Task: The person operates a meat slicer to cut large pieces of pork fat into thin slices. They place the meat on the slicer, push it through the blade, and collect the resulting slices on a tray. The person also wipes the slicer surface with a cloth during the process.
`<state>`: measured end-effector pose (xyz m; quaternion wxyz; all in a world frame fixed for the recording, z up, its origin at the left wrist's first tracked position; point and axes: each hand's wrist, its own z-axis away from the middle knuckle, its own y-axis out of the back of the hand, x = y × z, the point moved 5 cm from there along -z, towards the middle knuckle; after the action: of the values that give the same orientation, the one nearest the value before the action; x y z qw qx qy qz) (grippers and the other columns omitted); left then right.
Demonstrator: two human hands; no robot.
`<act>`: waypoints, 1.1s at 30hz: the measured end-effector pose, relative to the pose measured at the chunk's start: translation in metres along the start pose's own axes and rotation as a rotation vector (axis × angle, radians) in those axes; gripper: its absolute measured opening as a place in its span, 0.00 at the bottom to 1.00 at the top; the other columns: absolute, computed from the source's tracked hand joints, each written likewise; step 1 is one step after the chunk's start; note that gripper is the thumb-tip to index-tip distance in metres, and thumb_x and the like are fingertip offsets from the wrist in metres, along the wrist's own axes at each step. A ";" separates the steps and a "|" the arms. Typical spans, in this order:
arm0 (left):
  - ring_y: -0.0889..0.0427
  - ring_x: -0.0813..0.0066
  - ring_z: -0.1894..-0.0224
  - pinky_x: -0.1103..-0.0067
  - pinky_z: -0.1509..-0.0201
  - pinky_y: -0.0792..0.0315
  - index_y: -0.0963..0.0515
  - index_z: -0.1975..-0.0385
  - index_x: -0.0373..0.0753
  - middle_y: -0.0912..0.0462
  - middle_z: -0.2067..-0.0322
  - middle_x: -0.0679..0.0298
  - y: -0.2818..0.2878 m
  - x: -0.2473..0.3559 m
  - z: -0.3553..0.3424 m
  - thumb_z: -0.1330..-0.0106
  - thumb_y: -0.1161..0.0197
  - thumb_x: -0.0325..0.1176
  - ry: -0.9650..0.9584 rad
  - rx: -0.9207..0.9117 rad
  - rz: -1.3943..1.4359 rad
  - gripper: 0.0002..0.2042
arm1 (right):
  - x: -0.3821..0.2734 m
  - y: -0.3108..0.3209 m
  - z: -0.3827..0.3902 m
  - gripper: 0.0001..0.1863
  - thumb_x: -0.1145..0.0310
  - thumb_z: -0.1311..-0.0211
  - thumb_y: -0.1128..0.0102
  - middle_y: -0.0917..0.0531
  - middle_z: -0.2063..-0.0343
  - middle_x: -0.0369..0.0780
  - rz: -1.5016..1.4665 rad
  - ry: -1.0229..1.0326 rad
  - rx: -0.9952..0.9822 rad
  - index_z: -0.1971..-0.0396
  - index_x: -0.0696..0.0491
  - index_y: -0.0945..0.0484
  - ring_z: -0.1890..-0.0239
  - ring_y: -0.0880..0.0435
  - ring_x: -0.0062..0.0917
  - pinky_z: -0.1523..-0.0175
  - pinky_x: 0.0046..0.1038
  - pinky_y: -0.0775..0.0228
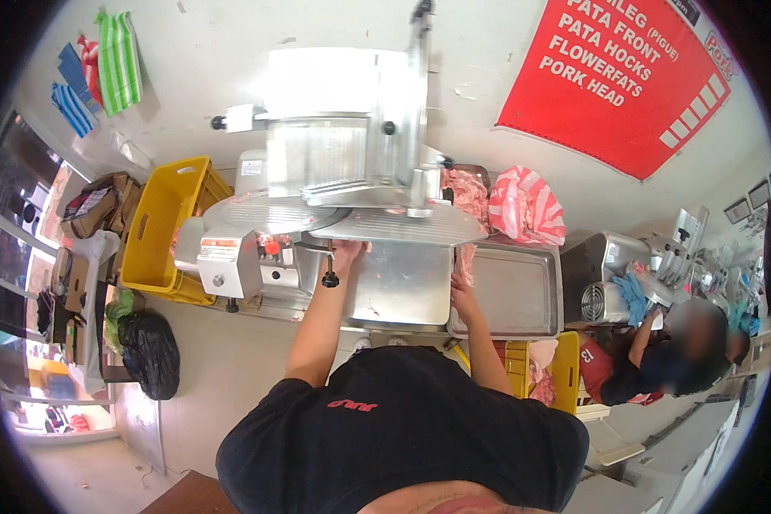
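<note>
A metal meat slicer (343, 163) stands in front of me, with a flat metal plate (403, 226) jutting out toward the right. My left hand (348, 250) reaches under the slicer, beside its black knob (330, 279); the fingers are mostly hidden there. Below the plate lies a bare steel surface (398, 287). On the right, my right hand (463, 296) grips the lower end of a pink strip of meat (465, 262), at the left rim of a shallow metal tray (522, 332). The strip's upper end passes close to the plate's edge.
Behind the tray are more pink meat (465, 190) and a red-and-white striped bag (525, 206). A yellow crate (158, 227) stands left of the slicer, with a black bag (150, 351) below it. At right, another person (660, 360) works beside a second machine (604, 265).
</note>
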<state>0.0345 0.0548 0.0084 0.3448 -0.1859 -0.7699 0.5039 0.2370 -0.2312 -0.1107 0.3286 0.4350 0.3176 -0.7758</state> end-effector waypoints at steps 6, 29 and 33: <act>0.21 0.45 0.63 0.45 0.68 0.26 0.25 0.47 0.41 0.19 0.56 0.56 -0.003 0.006 0.020 0.38 0.55 0.65 -0.032 0.071 0.002 0.34 | 0.022 0.016 -0.011 0.30 0.78 0.38 0.52 0.22 0.44 0.41 0.025 0.029 -0.026 0.33 0.52 0.33 0.45 0.22 0.28 0.44 0.31 0.26; 0.21 0.52 0.61 0.52 0.66 0.25 0.26 0.47 0.41 0.20 0.55 0.58 -0.006 -0.007 -0.020 0.36 0.51 0.54 -0.062 0.116 0.055 0.26 | 0.007 0.014 -0.005 0.31 0.73 0.35 0.50 0.25 0.39 0.38 0.066 -0.021 -0.076 0.30 0.44 0.36 0.39 0.25 0.29 0.41 0.38 0.28; 0.21 0.53 0.61 0.53 0.65 0.24 0.26 0.47 0.41 0.20 0.55 0.58 -0.001 -0.011 -0.017 0.36 0.50 0.52 -0.051 0.104 0.050 0.25 | 0.014 0.019 -0.011 0.28 0.76 0.35 0.51 0.23 0.41 0.38 0.059 -0.039 -0.042 0.34 0.48 0.33 0.40 0.25 0.29 0.41 0.38 0.28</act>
<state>0.0542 0.0586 0.0094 0.3214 -0.1740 -0.7463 0.5563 0.2517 -0.2369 -0.1319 0.3665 0.4221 0.3145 -0.7672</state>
